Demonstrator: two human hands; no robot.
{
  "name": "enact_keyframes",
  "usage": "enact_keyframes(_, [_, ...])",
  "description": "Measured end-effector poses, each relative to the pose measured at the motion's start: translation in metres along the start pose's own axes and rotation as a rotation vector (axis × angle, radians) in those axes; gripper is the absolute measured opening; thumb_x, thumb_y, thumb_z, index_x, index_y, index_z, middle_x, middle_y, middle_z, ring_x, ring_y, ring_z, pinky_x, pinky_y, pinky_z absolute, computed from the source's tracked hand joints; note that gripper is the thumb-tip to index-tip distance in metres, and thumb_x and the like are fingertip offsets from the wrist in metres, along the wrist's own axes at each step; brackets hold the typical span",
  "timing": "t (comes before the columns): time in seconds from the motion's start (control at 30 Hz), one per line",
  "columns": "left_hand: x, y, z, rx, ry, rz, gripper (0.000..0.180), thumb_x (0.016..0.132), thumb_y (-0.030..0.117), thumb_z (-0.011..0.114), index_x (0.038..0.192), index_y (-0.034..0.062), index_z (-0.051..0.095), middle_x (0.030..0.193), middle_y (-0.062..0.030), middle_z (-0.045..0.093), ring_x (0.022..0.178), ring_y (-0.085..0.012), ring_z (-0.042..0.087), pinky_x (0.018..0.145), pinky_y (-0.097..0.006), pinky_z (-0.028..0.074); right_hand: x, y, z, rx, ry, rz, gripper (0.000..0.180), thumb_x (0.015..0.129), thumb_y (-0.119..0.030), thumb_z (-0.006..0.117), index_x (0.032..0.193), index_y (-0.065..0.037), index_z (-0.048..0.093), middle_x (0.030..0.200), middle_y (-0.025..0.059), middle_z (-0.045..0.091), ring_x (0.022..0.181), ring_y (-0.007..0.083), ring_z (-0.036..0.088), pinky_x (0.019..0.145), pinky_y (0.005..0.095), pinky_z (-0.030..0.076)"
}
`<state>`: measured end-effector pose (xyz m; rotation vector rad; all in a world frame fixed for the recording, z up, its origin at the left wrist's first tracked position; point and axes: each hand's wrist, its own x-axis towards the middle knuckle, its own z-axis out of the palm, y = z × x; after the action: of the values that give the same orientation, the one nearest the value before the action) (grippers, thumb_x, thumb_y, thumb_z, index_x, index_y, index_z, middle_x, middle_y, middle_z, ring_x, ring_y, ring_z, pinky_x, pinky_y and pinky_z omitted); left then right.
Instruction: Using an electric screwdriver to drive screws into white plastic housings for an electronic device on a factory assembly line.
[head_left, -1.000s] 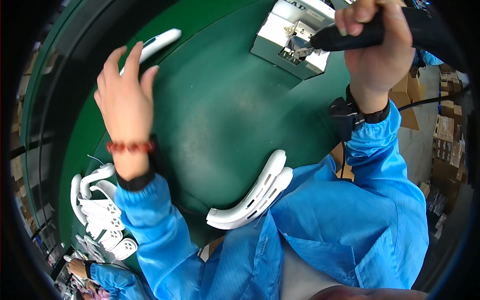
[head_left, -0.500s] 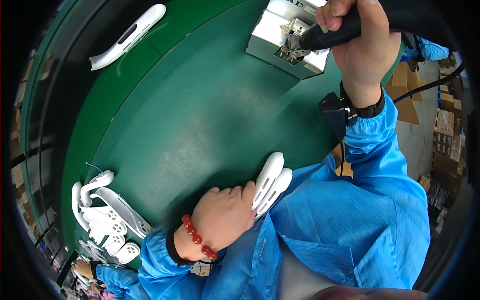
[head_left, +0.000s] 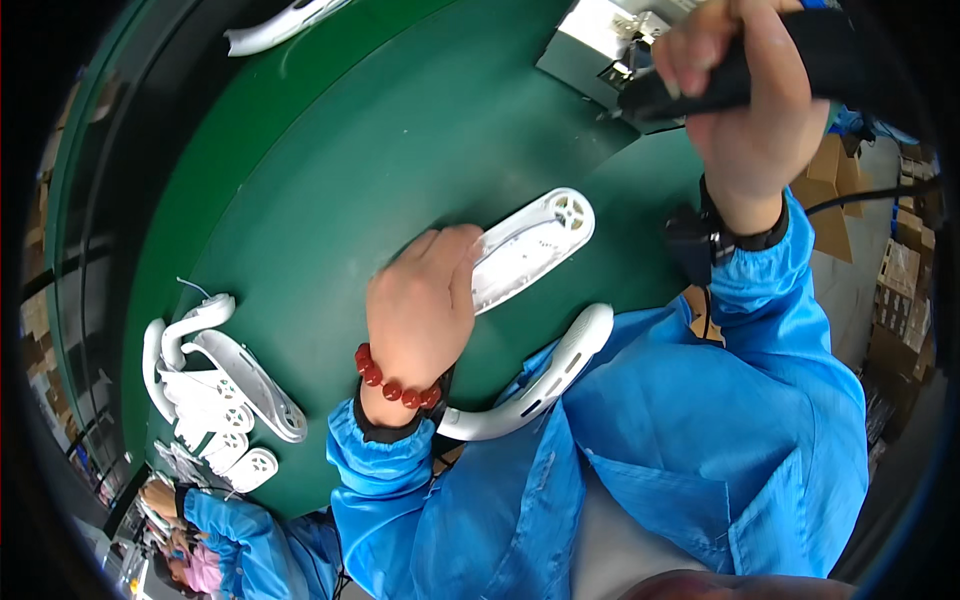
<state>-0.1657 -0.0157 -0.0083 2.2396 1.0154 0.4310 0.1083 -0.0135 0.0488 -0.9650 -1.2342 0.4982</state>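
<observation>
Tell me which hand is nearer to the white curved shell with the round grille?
Left. The left hand holds the white shell at its end; the right hand is away, gripping a black tool.

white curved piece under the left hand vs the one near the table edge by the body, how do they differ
The piece under the left hand, the held shell, lies with its ribbed hollow inside up, a round grille at its far end. The near shell lies untouched at the table edge, smooth outer side up, with a slotted vent. Both are white, curved plastic.
</observation>
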Motion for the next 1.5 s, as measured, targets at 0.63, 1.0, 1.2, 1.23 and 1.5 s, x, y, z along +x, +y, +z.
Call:
enact_keyframes(0.63, [0.004,-0.007,0.001,-0.044,-0.011,-0.006,0.006,0.095,0.013,0.062,0.094,0.0074,0.065,0.076,-0.0123,0.066,0.064,-0.0349,0.064,0.055,-0.042,0.050,-0.039,0.017,0.024,0.415,-0.218,0.186,0.021,0.103,-0.025,0.040,0.113,-0.007,0.047,0.077,0.0050,0.055,0.058,0.0126,0.050,0.055,0.0312,0.045])
enact_keyframes(1.0, [0.002,-0.007,0.000,-0.038,-0.010,-0.017,0.008,0.094,0.011,0.061,0.097,0.0059,0.066,0.079,-0.0140,0.067,0.067,-0.0363,0.065,0.058,-0.043,0.051,-0.043,0.015,0.034,0.310,-0.190,0.204,0.018,0.101,-0.022,0.049,0.104,-0.005,0.047,0.072,0.0097,0.055,0.055,0.0165,0.050,0.054,0.0330,0.045])
enact_keyframes(1.2, [0.002,-0.004,-0.003,-0.054,-0.042,-0.046,0.012,0.095,0.009,0.059,0.101,0.0021,0.068,0.087,-0.0202,0.068,0.076,-0.0409,0.066,0.065,-0.044,0.052,-0.042,0.013,0.038,0.256,-0.243,0.248,0.022,0.099,-0.022,0.055,0.102,-0.003,0.046,0.070,0.0109,0.058,0.053,0.0170,0.052,0.053,0.0323,0.046])
enact_keyframes(1.23, [0.002,-0.004,-0.003,-0.050,-0.048,-0.046,0.012,0.094,0.008,0.059,0.100,0.0018,0.068,0.087,-0.0205,0.068,0.076,-0.0410,0.066,0.065,-0.044,0.052,-0.041,0.008,0.039,0.183,-0.262,0.248,0.024,0.099,-0.023,0.057,0.103,-0.002,0.046,0.070,0.0107,0.058,0.053,0.0168,0.052,0.053,0.0320,0.046])
enact_keyframes(1.5, [0.005,-0.003,-0.003,-0.071,-0.074,-0.055,0.012,0.096,0.008,0.058,0.101,0.0012,0.067,0.086,-0.0205,0.068,0.073,-0.0409,0.065,0.063,-0.044,0.051,0.014,-0.015,-0.031,0.372,-0.086,-0.022,0.031,0.102,-0.037,0.038,0.104,-0.012,0.057,0.078,0.0017,0.055,0.062,0.0116,0.051,0.062,0.0294,0.042])
